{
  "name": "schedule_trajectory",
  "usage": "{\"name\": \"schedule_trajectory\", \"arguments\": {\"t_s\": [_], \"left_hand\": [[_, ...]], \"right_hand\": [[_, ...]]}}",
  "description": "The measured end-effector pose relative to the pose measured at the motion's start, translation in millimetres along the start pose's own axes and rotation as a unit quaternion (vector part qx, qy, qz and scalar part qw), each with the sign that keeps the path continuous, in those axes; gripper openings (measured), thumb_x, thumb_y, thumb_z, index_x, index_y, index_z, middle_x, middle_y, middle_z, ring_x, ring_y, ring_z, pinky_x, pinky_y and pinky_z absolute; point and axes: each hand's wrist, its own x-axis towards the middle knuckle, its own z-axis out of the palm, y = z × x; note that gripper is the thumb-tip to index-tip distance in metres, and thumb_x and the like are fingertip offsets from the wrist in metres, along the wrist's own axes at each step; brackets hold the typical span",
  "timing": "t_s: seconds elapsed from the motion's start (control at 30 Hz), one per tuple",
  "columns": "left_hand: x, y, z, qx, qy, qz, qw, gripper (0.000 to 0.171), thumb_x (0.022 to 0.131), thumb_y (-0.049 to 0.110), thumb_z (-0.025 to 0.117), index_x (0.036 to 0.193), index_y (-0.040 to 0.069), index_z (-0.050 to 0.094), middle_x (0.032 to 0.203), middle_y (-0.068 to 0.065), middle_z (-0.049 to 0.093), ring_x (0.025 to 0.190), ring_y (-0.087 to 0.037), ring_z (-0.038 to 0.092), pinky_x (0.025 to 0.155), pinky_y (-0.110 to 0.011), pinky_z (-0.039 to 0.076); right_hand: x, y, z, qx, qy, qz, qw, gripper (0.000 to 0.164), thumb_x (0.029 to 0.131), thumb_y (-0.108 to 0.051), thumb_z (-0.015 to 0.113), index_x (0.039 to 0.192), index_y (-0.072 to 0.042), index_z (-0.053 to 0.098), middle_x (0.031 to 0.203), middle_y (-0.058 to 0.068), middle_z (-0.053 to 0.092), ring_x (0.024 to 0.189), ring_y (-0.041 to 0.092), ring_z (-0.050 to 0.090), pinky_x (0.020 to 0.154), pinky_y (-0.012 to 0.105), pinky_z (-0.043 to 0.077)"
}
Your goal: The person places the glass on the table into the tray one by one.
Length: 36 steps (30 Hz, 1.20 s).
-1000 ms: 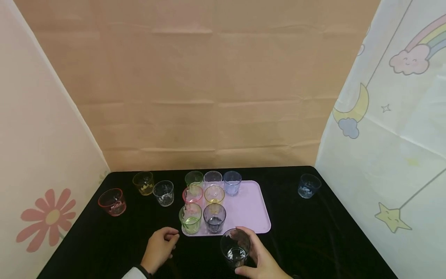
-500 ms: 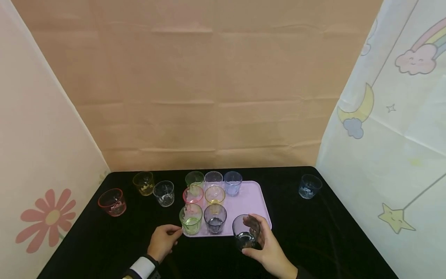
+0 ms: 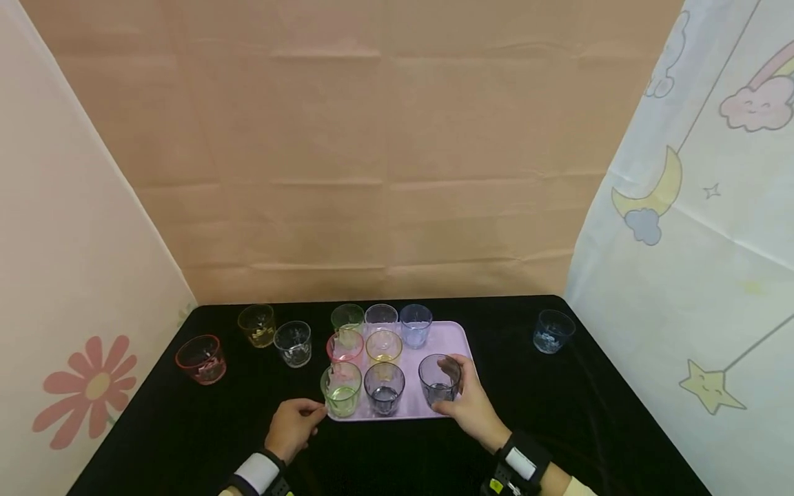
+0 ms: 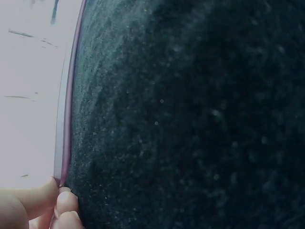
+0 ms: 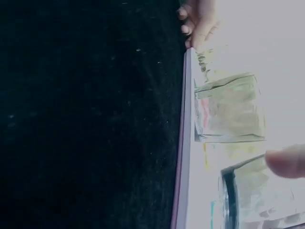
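My right hand point(image 3: 474, 408) grips a smoky grey glass point(image 3: 434, 380) by its right side, thumb in front. The glass is upright over the front right of the pink tray point(image 3: 451, 337). In the right wrist view the same glass point(image 5: 255, 188) shows beside my thumb point(image 5: 288, 161). At the tray's front left corner my left hand point(image 3: 293, 428) pinches the rim point(image 4: 62, 119) between thumb and fingers. A green glass point(image 3: 340, 394) and another grey glass point(image 3: 384, 391) form the tray's front row. Behind them stand a pink glass point(image 3: 344, 348) and a yellow one point(image 3: 383, 348).
Green point(image 3: 347, 317), colourless point(image 3: 381, 315) and blue point(image 3: 415, 327) glasses line the tray's back. Left on the black table point(image 3: 205, 441) are a red glass point(image 3: 205, 362), a yellow glass point(image 3: 257, 327) and a clear glass point(image 3: 293, 344). Another blue glass point(image 3: 551, 334) is far right.
My right hand has carried the grey glass forward and slightly right, from before the tray to over it. My left hand has moved forward and right to the tray's corner and pinches it.
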Motion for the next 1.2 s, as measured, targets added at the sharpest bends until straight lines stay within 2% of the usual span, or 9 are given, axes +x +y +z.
{"name": "schedule_trajectory", "arguments": {"t_s": [0.13,0.3,0.47,0.67,0.93,1.1,1.2], "left_hand": [[0.6,0.9,-0.4,0.000,-0.005,-0.004,1.0000,0.009,0.091,0.012,0.072,0.092,0.003,0.075,0.071,-0.002,0.061,0.057,-0.013,0.054,0.044,-0.025,0.043],[1.5,1.1,-1.1,0.004,-0.004,-0.003,1.0000,0.010,0.090,0.012,0.073,0.092,0.003,0.074,0.071,-0.003,0.061,0.057,-0.014,0.054,0.044,-0.025,0.043],[2.0,0.5,-0.9,0.012,-0.008,-0.005,0.9999,0.011,0.091,0.014,0.073,0.093,0.003,0.074,0.072,-0.002,0.061,0.058,-0.014,0.054,0.046,-0.028,0.046],[1.7,0.3,-0.5,0.010,-0.003,-0.003,0.9999,0.010,0.090,0.013,0.073,0.092,0.003,0.075,0.072,-0.002,0.061,0.058,-0.014,0.055,0.046,-0.028,0.046],[3.0,0.0,-0.8,0.010,-0.006,-0.009,0.9999,0.010,0.092,0.013,0.073,0.092,0.004,0.075,0.071,-0.002,0.061,0.057,-0.013,0.055,0.046,-0.027,0.045],[2.8,-1.1,-1.5,0.020,-0.011,-0.019,0.9996,0.010,0.092,0.014,0.073,0.093,0.004,0.075,0.072,-0.002,0.061,0.058,-0.013,0.055,0.047,-0.028,0.046],[3.1,-1.8,-1.2,0.021,-0.010,-0.013,0.9996,0.010,0.091,0.014,0.073,0.092,0.004,0.075,0.073,-0.001,0.061,0.058,-0.013,0.055,0.047,-0.028,0.046]], "right_hand": [[10.5,3.5,6.2,-0.003,0.010,0.019,1.000,0.081,0.067,0.016,0.076,0.136,0.002,0.036,0.143,0.027,0.049,0.139,0.043,0.039,0.115,0.061,0.026],[22.2,7.5,13.7,-0.027,0.035,0.030,0.999,0.082,0.066,0.015,0.078,0.136,0.000,0.038,0.140,0.025,0.053,0.134,0.042,0.045,0.108,0.055,0.033],[30.7,13.2,20.9,-0.016,0.041,0.032,0.999,0.084,0.065,0.017,0.078,0.136,0.003,0.035,0.137,0.028,0.052,0.131,0.046,0.048,0.108,0.057,0.037],[39.6,20.3,28.2,-0.042,0.054,0.030,0.997,0.086,0.063,0.018,0.078,0.135,0.004,0.034,0.136,0.031,0.053,0.130,0.048,0.048,0.110,0.059,0.037],[46.5,21.4,35.8,-0.040,0.067,0.032,0.996,0.085,0.063,0.020,0.077,0.134,0.004,0.033,0.138,0.035,0.051,0.132,0.050,0.047,0.113,0.058,0.035],[49.7,24.9,42.0,-0.067,0.074,0.035,0.994,0.086,0.062,0.018,0.078,0.133,0.003,0.033,0.136,0.035,0.053,0.131,0.049,0.049,0.111,0.058,0.038],[52.5,28.3,44.9,-0.083,0.086,0.031,0.992,0.085,0.062,0.017,0.079,0.132,0.002,0.033,0.135,0.035,0.054,0.129,0.049,0.050,0.109,0.057,0.039]]}}
